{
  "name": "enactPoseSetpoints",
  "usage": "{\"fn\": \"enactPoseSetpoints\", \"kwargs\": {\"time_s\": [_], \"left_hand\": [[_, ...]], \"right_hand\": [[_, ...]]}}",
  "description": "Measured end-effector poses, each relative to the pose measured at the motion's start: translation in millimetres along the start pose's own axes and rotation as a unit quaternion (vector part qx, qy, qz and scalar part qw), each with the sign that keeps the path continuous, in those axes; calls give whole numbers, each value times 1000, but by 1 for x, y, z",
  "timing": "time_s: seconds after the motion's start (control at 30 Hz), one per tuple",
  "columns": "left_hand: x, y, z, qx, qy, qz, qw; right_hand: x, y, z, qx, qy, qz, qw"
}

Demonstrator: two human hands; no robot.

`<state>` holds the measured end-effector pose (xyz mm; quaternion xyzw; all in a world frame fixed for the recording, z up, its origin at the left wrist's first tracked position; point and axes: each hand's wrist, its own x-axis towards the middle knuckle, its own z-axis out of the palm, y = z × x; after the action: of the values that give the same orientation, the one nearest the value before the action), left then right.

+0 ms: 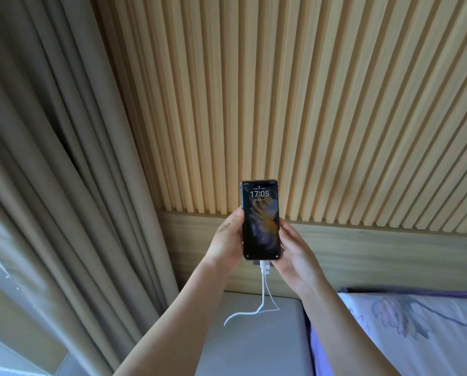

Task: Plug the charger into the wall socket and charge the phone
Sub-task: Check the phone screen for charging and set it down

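The phone (260, 219) is sitting mid-frame between the left hand (225, 240) and the right hand (294, 252), before the slatted wall (308, 104). The cable (262, 297) is hanging below it onto the mattress (254, 348). Curtains (50, 158) are filling the left; bedding (416, 329) is lying lower right.

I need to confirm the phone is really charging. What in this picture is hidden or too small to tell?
- Wall socket and charger body: head view, hidden behind the phone and the right hand.
- Where the white cable meets the phone: blurred, partly covered by the right hand.
- Small lock-screen text under 17:05: too small to read.
- Left hand fingers: behind the phone.
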<state>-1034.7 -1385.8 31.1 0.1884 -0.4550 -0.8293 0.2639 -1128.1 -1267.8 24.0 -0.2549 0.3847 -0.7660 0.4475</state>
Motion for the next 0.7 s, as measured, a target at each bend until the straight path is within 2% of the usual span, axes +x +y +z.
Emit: {"fn": "enactPoseSetpoints", "kwargs": {"time_s": [0.23,0.7], "left_hand": [[-5,-2,-1,32,-14,3,999],[-5,-10,-4,13,16,-16,1000]], "right_hand": [[-3,3,-5,-10,-19,7,1000],[-2,10,-9,5,-15,20,1000]]}}
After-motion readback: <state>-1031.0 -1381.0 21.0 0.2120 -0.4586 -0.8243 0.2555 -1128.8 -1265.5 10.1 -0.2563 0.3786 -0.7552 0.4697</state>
